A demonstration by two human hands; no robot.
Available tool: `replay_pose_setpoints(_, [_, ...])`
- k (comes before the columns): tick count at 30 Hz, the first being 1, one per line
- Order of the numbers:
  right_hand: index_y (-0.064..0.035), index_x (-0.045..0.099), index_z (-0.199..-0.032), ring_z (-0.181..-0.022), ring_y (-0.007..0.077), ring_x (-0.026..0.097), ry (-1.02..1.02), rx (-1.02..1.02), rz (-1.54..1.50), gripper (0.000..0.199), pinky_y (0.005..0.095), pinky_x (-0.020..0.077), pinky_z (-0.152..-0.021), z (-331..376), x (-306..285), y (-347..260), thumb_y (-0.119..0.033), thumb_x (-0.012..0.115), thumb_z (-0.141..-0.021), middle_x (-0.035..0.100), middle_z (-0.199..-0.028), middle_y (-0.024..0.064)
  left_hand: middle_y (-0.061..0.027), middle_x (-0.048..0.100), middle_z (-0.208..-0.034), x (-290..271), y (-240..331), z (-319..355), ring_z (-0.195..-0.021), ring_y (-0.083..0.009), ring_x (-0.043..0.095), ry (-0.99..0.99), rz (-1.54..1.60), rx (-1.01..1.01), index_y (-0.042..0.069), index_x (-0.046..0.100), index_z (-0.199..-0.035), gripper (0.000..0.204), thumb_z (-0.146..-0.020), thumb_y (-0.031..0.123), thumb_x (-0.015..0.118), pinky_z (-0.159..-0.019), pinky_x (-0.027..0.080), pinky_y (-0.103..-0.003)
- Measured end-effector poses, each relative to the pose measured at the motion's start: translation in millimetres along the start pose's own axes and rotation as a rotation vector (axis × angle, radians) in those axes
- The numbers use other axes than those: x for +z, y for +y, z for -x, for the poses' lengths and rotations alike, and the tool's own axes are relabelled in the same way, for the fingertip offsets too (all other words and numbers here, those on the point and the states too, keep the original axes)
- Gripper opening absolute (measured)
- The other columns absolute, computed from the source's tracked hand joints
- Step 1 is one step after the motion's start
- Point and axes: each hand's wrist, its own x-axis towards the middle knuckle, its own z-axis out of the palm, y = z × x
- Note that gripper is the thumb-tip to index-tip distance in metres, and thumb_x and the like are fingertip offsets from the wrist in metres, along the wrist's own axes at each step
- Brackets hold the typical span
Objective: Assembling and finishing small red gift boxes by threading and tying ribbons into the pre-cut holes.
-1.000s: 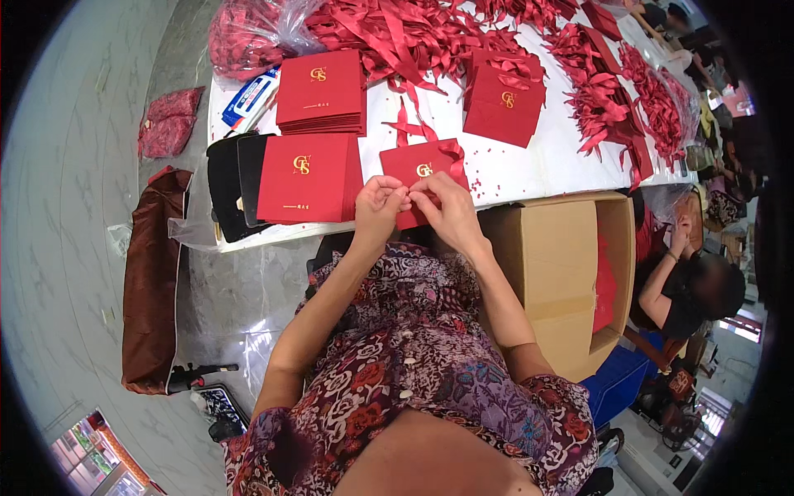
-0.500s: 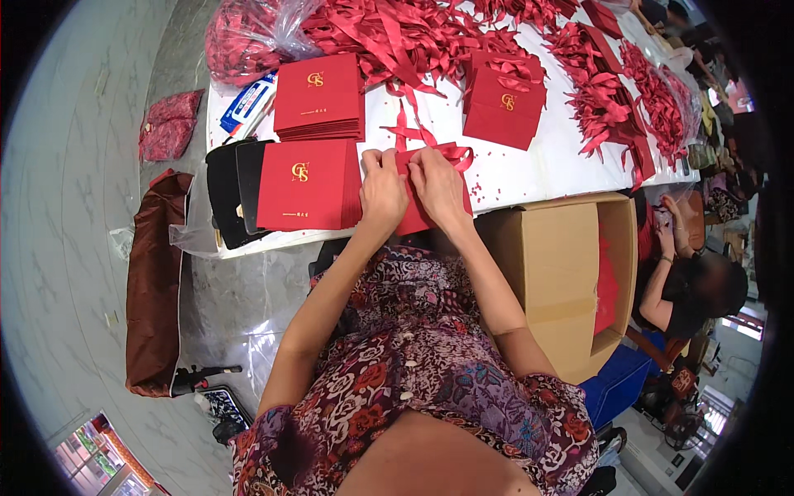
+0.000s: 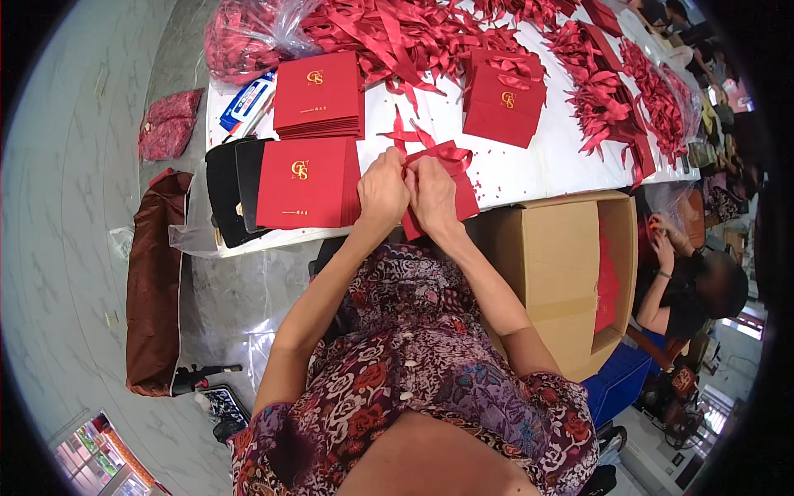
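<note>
Close together at the table's near edge, my left hand (image 3: 384,192) and my right hand (image 3: 432,193) are both closed, fingertips pinching a red ribbon (image 3: 399,132) at the edge of a small red paper bag (image 3: 465,190). The bag lies tilted beneath my right hand. The exact grip is partly hidden by my fingers. Just left of my left hand is a stack of red bags (image 3: 302,186) with gold lettering. Behind it sits another such stack (image 3: 318,93). Further right, several ribboned bags (image 3: 503,112) lie in a pile.
Loose red ribbons (image 3: 389,37) heap across the back of the white table (image 3: 517,178), with ribboned bags at right. An open cardboard box (image 3: 558,264) holding red items stands right of me. A blue-white packet (image 3: 248,103) lies at left. Another person (image 3: 682,281) works at far right.
My hands have drawn together, the right one curling from flatter fingers into a pinch. The bag beneath has turned and tilted slightly.
</note>
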Motion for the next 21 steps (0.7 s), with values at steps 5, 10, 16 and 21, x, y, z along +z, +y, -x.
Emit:
replay_pose_setpoints(5, [0.0011,0.052,-0.09,-0.077,0.0396,0.059,0.001,0.05,-0.04,0.011,0.0478,0.0477,-0.067,-3,-6,-3,-0.002,0.062,-0.086,0.057,-0.083,0.0199,-0.02,0.068,-0.084,0,-7,-2,-0.082,-0.0402,0.066,-0.027,0.306,-0.228,0.002,0.059,-0.1,0.013,-0.087,0.006,0.059,-0.074,0.05,-0.047])
replay_pose_setpoints(10, [0.0013,0.052,-0.09,-0.077,0.0393,0.059,-0.082,0.001,-0.041,0.011,0.0472,0.0478,-0.068,-4,-17,-4,-0.002,0.062,-0.086,0.057,-0.082,0.0192,-0.0178,0.069,-0.084,5,-12,2,-0.08,-0.0375,0.067,0.023,0.204,-0.126,0.004,0.062,-0.1,0.013,-0.089,0.007,0.057,-0.07,0.052,-0.044])
replay_pose_setpoints(16, [0.0017,0.052,-0.091,-0.078,0.0385,0.059,-0.085,-0.112,-0.029,0.012,0.0459,0.0476,-0.069,-3,-21,-2,-0.001,0.062,-0.085,0.057,-0.082,0.0188,-0.0173,0.069,-0.085,5,-9,6,-0.082,-0.0372,0.068,0.119,0.194,0.002,0.004,0.062,-0.1,0.013,-0.088,0.006,0.057,-0.071,0.052,-0.044])
replay_pose_setpoints(21, [0.0013,0.054,-0.091,-0.075,0.0374,0.062,-0.069,-0.014,-0.12,0.012,0.0449,0.0488,-0.066,-3,-22,-4,-0.004,0.064,-0.086,0.06,-0.081,0.0185,-0.0165,0.068,-0.087,-3,-7,6,-0.08,-0.0378,0.067,0.027,0.385,-0.168,0.003,0.063,-0.098,0.013,-0.087,0.002,0.057,-0.069,0.052,-0.042])
